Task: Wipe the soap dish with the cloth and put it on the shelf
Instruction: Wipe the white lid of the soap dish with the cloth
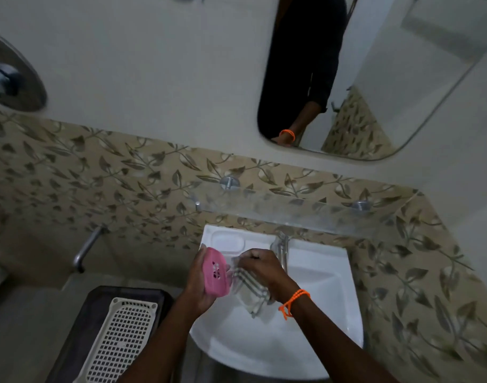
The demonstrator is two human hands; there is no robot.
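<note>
Gripping pink soap dish (215, 272), left hand (199, 286) over white sink (319, 272); right hand (260, 268) fingers clutching striped cloth (250, 291) beside dish.

Pink soap dish (215, 272); grey-striped white cloth (250, 291); white sink (319, 272); leaf-patterned beige tiles (98, 172).

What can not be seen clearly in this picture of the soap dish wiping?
- Head view: the far side of the pink soap dish is covered by the left hand.
- Head view: the striped cloth is blurred, and the right hand hides its upper part.
- Head view: the tap is partly behind the right hand.
- Head view: the glass shelf is blurred; its surface is unclear.
</note>
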